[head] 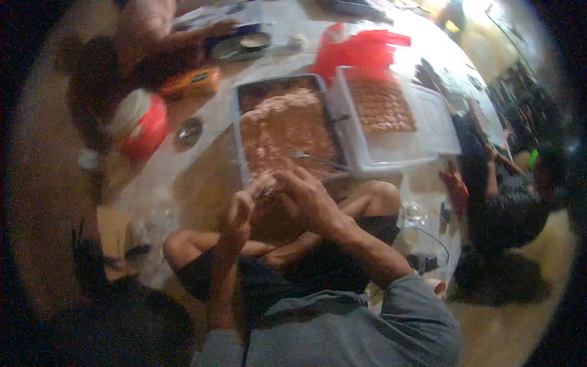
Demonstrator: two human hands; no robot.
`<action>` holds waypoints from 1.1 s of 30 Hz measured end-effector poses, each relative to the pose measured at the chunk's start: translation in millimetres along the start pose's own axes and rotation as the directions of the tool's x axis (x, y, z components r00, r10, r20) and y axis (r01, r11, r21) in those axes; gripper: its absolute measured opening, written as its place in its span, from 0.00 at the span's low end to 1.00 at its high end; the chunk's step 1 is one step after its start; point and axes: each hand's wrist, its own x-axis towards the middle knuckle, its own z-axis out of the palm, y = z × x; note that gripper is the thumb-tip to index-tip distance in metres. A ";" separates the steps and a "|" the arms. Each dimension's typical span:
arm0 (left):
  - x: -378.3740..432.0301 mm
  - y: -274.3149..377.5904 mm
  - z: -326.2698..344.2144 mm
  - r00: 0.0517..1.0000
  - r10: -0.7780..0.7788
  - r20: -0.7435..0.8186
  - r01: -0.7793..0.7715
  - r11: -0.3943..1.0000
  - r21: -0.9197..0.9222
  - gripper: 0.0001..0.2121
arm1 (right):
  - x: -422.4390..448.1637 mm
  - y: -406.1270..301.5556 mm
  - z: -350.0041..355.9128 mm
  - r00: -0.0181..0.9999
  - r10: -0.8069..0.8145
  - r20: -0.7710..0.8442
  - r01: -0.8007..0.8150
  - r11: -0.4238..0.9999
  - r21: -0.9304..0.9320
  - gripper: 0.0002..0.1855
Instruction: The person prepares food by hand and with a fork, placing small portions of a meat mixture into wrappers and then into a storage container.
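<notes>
A rectangular tray (237,133) of reddish-brown, minced-looking food mixture (289,128) stands on the floor before my crossed legs. Over its near edge my left hand (250,197) and my right hand (305,195) come together, fingers bent. Something small and pale seems to lie at the fingertips of my left hand, but blur hides what it is. The fingers of my right hand are curled beside it; whether they hold anything cannot be told. A metal utensil, perhaps a spoon or fork (321,160), lies across the mixture, its handle towards the tray's right near corner.
Right of the tray, a clear plastic container (367,167) holds rows of shaped brown pieces (383,105), with a translucent lid (433,119) beside it. Red plastic bags (355,50), a red-and-white bag (146,124), an orange package (192,82) and a small round dish (189,131) lie around. Other people sit at left and right.
</notes>
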 end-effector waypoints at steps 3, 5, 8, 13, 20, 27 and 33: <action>2.3 26.4 -2.7 0.987 -0.157 -0.035 0.150 0.976 -0.157 0.41 | -5.1 12.3 -37.1 0.994 0.035 -0.100 -0.037 0.999 -0.018 0.18; -0.5 17.9 -23.4 0.995 -0.090 -0.049 0.095 0.991 0.097 0.39 | -10.8 36.7 -71.6 0.971 0.202 -0.127 -0.189 0.976 0.110 0.15; -15.3 -6.2 -61.3 0.996 -0.047 -0.070 0.053 0.995 0.088 0.34 | -18.7 68.8 -140.6 0.919 0.263 -0.294 -0.236 0.964 0.124 0.14; -44.5 -57.4 -112.8 0.918 -0.132 -0.375 0.150 0.989 0.019 0.21 | -9.5 151.4 -189.0 0.850 0.275 -0.450 -0.384 0.908 -0.170 0.14; -33.3 -44.9 -100.1 0.812 -0.308 -0.496 0.173 0.938 -0.300 0.19 | 10.4 228.0 -131.5 0.940 0.202 -0.274 -0.284 0.909 -0.305 0.17; -45.4 -54.7 -126.9 0.811 -0.247 -0.531 0.147 0.964 -0.223 0.18 | 9.5 220.4 -125.6 0.933 0.313 -0.180 -0.347 0.915 -0.207 0.18; -35.0 -48.0 -119.5 0.821 -0.305 -0.483 0.240 0.951 -0.193 0.19 | 5.8 223.4 -138.4 0.851 0.502 -0.152 -0.523 0.833 -0.178 0.18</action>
